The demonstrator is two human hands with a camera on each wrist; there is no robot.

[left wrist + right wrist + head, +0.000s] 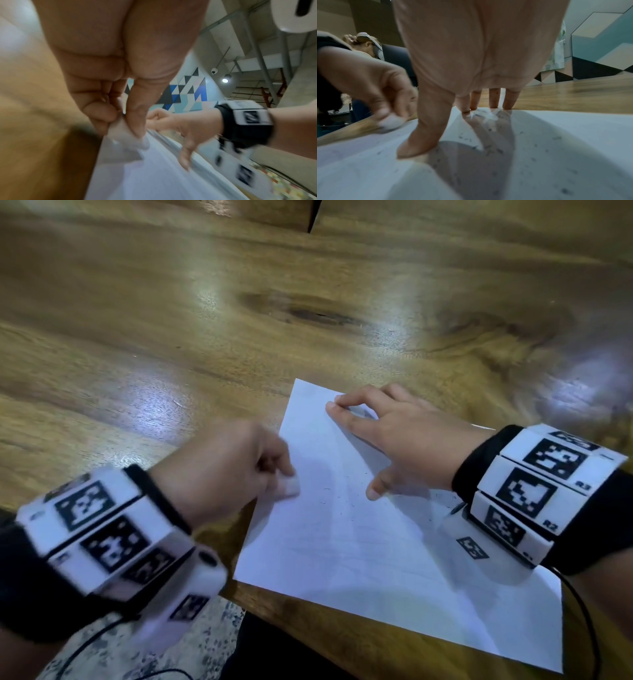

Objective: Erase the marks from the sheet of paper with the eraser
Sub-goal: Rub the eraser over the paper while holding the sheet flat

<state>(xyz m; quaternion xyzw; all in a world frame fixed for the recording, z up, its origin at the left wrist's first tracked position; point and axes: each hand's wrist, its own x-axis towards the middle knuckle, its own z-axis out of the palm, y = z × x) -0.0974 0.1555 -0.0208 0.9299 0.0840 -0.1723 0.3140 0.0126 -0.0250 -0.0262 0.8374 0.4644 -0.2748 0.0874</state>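
A white sheet of paper (359,549) lies on the wooden table (171,337), near its front edge. My left hand (239,467) pinches a small white eraser (289,486) between thumb and curled fingers, its tip on the paper's left edge; the left wrist view shows the eraser (126,136) on the sheet (163,175). My right hand (387,436) presses the paper flat with spread straight fingers and thumb. Dark eraser crumbs (488,147) are scattered on the sheet (556,155) around the right thumb (423,138). Marks on the paper are too faint to make out.
The table's front edge (308,611) runs just below the paper, with a patterned floor (212,642) beneath. A seam between tabletops (313,220) shows at the far top. Another person (366,44) sits beyond the table in the right wrist view.
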